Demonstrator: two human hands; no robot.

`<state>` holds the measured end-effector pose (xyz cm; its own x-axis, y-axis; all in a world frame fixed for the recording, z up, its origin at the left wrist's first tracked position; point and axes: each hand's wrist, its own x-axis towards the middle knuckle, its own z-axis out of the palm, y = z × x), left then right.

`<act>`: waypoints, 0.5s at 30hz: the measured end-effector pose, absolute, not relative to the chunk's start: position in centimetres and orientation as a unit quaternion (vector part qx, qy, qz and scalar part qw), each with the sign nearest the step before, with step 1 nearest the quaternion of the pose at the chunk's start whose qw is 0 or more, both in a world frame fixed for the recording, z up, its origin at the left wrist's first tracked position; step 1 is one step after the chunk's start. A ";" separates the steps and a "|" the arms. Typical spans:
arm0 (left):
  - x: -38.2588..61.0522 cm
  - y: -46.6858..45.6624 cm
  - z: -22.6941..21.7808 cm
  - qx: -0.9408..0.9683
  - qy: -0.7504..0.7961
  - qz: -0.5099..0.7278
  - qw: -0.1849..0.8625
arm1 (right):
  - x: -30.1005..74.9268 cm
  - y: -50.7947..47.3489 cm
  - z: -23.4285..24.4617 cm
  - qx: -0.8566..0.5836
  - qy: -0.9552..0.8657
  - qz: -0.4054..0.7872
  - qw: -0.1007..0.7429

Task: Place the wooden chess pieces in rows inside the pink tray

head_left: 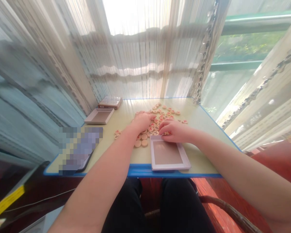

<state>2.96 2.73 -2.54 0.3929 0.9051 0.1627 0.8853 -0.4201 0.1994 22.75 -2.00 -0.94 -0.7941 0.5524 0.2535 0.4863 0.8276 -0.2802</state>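
Note:
Many round wooden Chinese chess pieces lie in a loose heap on the pale table; several show red or dark characters, others blank faces. My left hand rests palm down over the left part of the heap, its fingers stretched to the right across the pieces. Just behind the near box, my right hand curves its fingers and thumb round pieces, some of which show between them. A shallow white-rimmed box with a brown inside sits at the table's front edge, below my right hand. Some pieces are hidden under both hands.
At the far left stands a second shallow box part, with a flat boxed item behind it. A blurred-out phone-like device lies on the left side. Sheer curtains hang right behind the table's blue edge.

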 end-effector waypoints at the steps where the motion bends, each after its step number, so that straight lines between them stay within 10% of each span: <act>1: 2.9 2.8 -2.6 0.831 0.540 0.126 0.037 | 22.8 -2.0 -0.9 -0.277 -0.941 0.105 0.164; 15: 3.2 1.7 -1.7 0.789 0.599 0.125 -0.057 | 22.9 -1.9 -1.0 -0.255 -0.947 0.106 0.164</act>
<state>3.17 1.67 -1.72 0.2521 0.9303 0.2663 0.9590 -0.2769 0.0597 22.93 -1.86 -1.00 -0.8164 0.5171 0.2570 0.4472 0.8478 -0.2850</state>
